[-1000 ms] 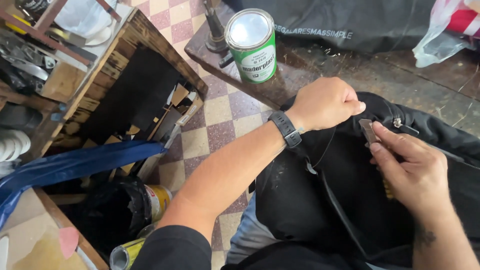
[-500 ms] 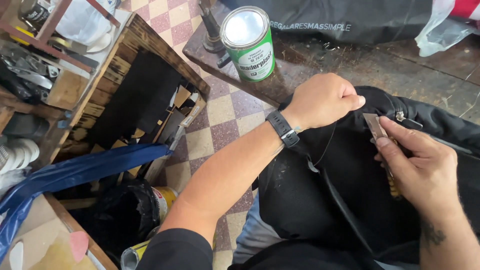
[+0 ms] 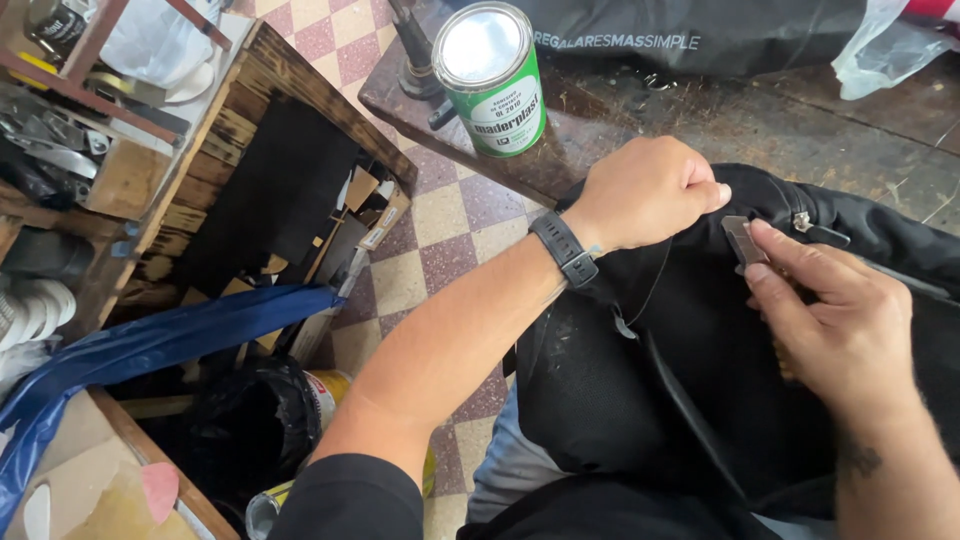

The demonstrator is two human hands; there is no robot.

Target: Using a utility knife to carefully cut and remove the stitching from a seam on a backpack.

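Observation:
A black fabric bag (image 3: 640,400) lies across my lap, its zipper (image 3: 805,222) near the top edge. My left hand (image 3: 650,190), with a black wristband on its wrist, is clenched on the bag's fabric beside the zipper. My right hand (image 3: 835,320) pinches a small flat metal blade (image 3: 742,240) between thumb and fingers, its tip against the bag close to the left fist. A thin thread hangs from the fabric below my left hand.
A green tin can (image 3: 495,80) with a silver lid stands on a worn dark wooden bench (image 3: 700,120). To the left sit a wooden crate (image 3: 250,190) of scraps, a blue sheet (image 3: 150,345), a black bag and a checkered tile floor (image 3: 450,230).
The view has shifted slightly. My right hand with the blade stays at the bag's edge by the zipper, and my left fist keeps its hold on the fabric.

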